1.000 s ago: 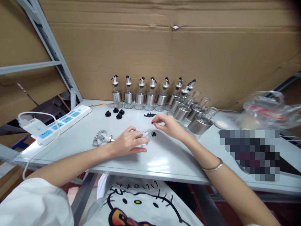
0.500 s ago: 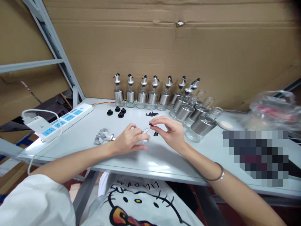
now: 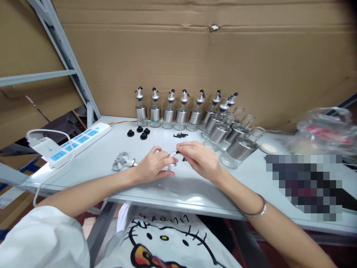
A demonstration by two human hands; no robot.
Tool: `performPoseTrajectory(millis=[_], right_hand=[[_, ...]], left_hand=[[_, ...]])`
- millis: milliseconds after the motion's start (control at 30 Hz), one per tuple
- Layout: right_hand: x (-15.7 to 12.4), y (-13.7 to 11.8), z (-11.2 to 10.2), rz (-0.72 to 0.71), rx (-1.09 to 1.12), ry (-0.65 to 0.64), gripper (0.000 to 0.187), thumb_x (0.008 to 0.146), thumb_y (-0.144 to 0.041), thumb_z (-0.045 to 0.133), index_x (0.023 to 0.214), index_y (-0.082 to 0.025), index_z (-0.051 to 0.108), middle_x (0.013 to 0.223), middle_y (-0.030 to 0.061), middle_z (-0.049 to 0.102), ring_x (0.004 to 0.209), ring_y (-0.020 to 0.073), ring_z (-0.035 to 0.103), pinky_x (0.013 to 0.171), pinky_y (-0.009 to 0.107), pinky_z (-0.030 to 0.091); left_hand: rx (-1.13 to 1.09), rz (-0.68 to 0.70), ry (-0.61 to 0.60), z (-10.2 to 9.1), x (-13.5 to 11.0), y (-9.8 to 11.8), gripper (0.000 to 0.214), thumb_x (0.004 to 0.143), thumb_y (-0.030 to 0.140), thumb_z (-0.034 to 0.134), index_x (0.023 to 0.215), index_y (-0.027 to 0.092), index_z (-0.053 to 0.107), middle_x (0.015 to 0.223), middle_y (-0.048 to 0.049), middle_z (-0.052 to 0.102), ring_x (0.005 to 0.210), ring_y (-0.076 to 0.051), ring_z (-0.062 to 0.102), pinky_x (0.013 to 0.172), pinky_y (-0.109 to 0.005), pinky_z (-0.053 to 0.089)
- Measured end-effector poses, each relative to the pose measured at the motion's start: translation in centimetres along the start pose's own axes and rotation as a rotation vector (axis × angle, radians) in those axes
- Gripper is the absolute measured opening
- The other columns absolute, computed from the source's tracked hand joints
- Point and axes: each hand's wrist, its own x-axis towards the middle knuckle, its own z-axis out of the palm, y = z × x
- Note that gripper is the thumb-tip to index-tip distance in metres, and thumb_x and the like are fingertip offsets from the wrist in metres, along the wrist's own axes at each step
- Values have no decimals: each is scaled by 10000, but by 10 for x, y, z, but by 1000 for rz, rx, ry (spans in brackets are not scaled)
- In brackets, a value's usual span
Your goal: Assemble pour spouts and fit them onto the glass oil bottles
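My left hand [image 3: 153, 164] is closed around a silver pourer top [image 3: 172, 160], its narrow spout pointing up and right. Pinched in the fingertips of my right hand [image 3: 201, 159] is a small black cap [image 3: 177, 152], which meets the spout's tip; the fingers partly cover it. A few more small black pieces [image 3: 183, 159] lie under my right hand, mostly hidden. Left of my left hand rest several loose silver pourer tops [image 3: 121, 162]. Thin black lever pieces [image 3: 181, 135] lie beyond my hands, and black rubber stoppers [image 3: 143, 136] sit to their left.
Glass bottles with steel sleeves and fitted pourers [image 3: 169, 115] stand in a row at the back. Open bottles [image 3: 242, 147] stand at the right. A power strip [image 3: 83, 143] lies left, a clear plastic bag [image 3: 325, 132] right, near a pale oval object [image 3: 268, 148].
My right hand has moved slightly left and brought the small black cap onto the spout's tip. Its fingers have closed together more. My left hand has stayed nearly still.
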Motion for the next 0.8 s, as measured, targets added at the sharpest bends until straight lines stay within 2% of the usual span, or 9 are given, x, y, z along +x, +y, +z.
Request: performPoseTrajectory(millis=[200,333,533,800], right_hand=[[-1,1,0,24,-17,-13,347,897,-45,496,1205,-200,528,976,79,718,950,177,679,778,322,583],[-2,1,-1,-42,-39,-31,398,919,-52,448,1284,-209,479,1002,81,716,997,192,666,782,342,580],[1,-1,-6,-152,-135,-93,401,935,-74,429,1331,-133,449,981,130,712,1009,243,655,762,376,572],[-2,-1,-2,-98,-75,-82,349,920,-56,457,1260,-122,500,953,120,708,996,221,647,797,362,568]], left_hand=[[-16,6,-24,1,-2,-1,283,993,412,338,1139,182,413,858,-34,690,716,-144,583,803,-318,377],[-2,7,-20,1,-2,-1,277,997,402,325,1137,180,416,839,-27,681,704,-141,574,803,-315,373],[45,-8,-65,1,-3,-1,283,994,405,330,1103,178,458,794,-13,655,672,-136,548,803,-314,358],[58,-4,-87,2,-4,-1,289,996,409,316,1105,183,461,793,-11,645,675,-135,542,805,-317,356]])
